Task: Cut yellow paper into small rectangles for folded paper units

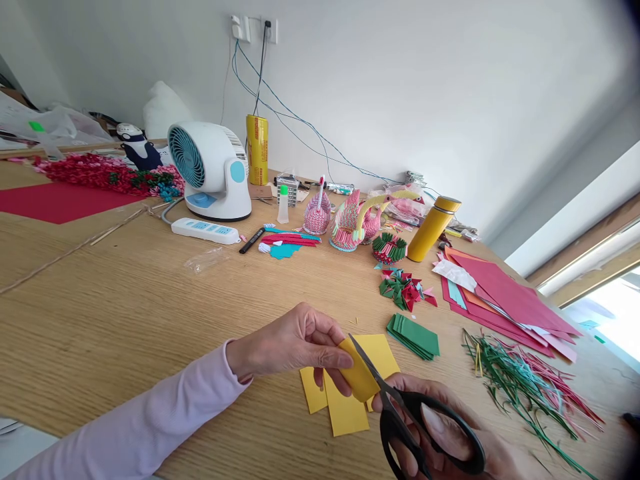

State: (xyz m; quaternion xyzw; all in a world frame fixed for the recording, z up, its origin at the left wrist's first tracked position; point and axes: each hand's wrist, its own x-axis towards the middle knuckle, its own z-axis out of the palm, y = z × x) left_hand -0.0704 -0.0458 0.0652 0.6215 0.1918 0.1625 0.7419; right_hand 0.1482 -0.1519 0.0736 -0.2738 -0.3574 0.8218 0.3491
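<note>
While the left hand (pixel 300 340) pinches a small yellow paper rectangle (pixel 361 377) above loose flat yellow paper pieces (pixel 347 415), the right hand (pixel 493 437) grips black-handled metal scissors (pixel 395 395) along its edge, cutting seemingly unfinished, stacked green paper rectangles (pixel 413 335) apparently done, overlapped yellow pieces' trimming unclear, right fingers partly hidden.

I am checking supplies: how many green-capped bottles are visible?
2: one green-capped bottle stands right of the fan; another bottle is far left, near the red-pink pile. More may be hidden.
</note>
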